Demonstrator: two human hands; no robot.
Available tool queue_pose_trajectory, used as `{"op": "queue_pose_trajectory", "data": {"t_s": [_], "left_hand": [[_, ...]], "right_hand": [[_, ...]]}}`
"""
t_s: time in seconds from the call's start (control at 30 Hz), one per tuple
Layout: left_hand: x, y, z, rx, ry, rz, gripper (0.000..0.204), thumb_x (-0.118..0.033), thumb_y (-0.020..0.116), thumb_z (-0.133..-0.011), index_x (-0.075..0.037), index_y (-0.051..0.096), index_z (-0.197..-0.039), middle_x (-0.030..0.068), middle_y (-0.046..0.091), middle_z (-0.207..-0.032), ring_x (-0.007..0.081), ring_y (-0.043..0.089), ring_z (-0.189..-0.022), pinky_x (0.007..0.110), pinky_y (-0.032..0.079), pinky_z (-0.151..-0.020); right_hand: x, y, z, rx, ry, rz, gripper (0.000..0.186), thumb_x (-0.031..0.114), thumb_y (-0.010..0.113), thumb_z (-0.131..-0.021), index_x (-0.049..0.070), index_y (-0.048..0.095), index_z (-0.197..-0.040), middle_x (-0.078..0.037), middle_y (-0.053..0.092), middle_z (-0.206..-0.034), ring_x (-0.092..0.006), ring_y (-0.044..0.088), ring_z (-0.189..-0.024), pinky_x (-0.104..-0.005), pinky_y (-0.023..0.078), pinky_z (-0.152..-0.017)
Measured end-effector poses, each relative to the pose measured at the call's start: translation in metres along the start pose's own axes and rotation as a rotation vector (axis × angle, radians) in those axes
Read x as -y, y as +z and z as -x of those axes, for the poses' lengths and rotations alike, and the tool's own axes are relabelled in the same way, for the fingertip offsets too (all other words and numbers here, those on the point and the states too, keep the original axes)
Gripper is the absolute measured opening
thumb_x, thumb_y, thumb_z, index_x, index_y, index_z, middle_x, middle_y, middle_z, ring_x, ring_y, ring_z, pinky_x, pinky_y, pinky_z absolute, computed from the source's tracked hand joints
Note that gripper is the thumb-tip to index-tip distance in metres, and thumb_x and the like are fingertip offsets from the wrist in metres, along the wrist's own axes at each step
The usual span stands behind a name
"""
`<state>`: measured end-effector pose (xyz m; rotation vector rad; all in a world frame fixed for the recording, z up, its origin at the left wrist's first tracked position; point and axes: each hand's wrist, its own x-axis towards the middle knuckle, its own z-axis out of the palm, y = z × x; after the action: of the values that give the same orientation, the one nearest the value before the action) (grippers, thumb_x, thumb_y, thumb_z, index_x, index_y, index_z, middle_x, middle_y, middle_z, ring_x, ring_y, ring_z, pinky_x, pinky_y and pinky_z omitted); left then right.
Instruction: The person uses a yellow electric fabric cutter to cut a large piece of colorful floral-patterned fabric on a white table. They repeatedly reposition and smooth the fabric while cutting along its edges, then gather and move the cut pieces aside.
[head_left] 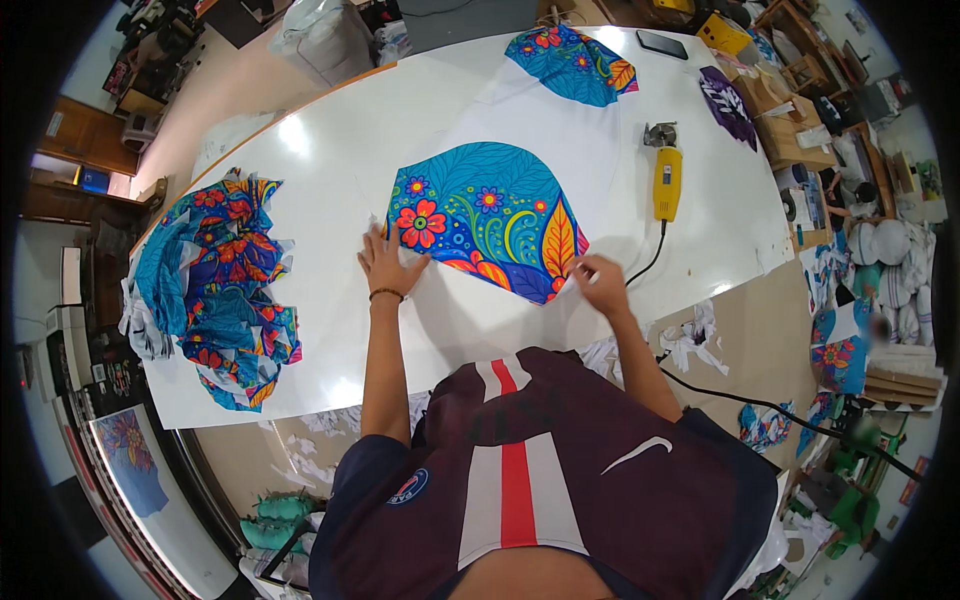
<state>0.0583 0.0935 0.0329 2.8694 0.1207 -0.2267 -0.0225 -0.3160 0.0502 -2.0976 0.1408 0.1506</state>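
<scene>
A teal floral fabric piece point(490, 205) with red flowers and an orange leaf lies flat on the white table in front of me. My left hand point(390, 265) rests on the table with fingers spread, its fingertips at the fabric's left edge. At the lower right edge, my right hand point(600, 285) is closed in a pinch on the fabric's border, where a little white shows. Farther back lies another floral piece point(575, 65) on white material. A yellow handheld electric cutter point(667, 185) lies to the right, its black cord running toward me.
A heap of cut floral pieces point(220, 290) covers the table's left end. A phone point(662, 44) and a purple cloth point(728, 105) lie at the far right. White scraps point(695, 335) litter the floor beside the near edge. The black cord point(740, 400) crosses at the right.
</scene>
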Motion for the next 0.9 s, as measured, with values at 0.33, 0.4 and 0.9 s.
{"op": "queue_pose_trajectory", "data": {"t_s": [0.33, 0.4, 0.9], "left_hand": [[-0.090, 0.058, 0.045, -0.164, 0.435, 0.395, 0.052, -0.042, 0.083, -0.085, -0.008, 0.070, -0.122, 0.0166, 0.065, -0.128, 0.0373, 0.060, -0.119, 0.049, 0.047, -0.103], [-0.132, 0.052, 0.060, -0.026, 0.670, 0.376, 0.049, -0.043, 0.085, -0.081, -0.011, 0.072, -0.115, 0.0104, 0.068, -0.114, 0.0316, 0.062, -0.108, 0.046, 0.049, -0.096], [-0.174, 0.051, 0.041, 0.316, 0.667, 0.665, 0.024, -0.028, 0.071, -0.095, -0.010, 0.072, -0.111, 0.0118, 0.072, -0.092, 0.0315, 0.070, -0.086, 0.044, 0.055, -0.080]], "right_hand": [[-0.075, -0.147, -0.161, -0.922, 0.369, 0.494, 0.073, 0.051, 0.079, -0.084, 0.009, 0.057, -0.140, -0.024, 0.065, -0.120, -0.0387, 0.060, -0.119, -0.0500, 0.051, -0.098], [-0.120, -0.165, -0.188, -0.784, 0.373, 0.120, 0.073, 0.052, 0.079, -0.085, 0.005, 0.058, -0.136, -0.023, 0.067, -0.119, -0.0369, 0.065, -0.113, -0.0469, 0.053, -0.096], [-0.120, -0.160, -0.196, -0.575, 0.433, 0.001, 0.072, 0.057, 0.088, -0.072, -0.003, 0.070, -0.109, -0.016, 0.074, -0.099, -0.0265, 0.073, -0.088, -0.0383, 0.057, -0.081]]}}
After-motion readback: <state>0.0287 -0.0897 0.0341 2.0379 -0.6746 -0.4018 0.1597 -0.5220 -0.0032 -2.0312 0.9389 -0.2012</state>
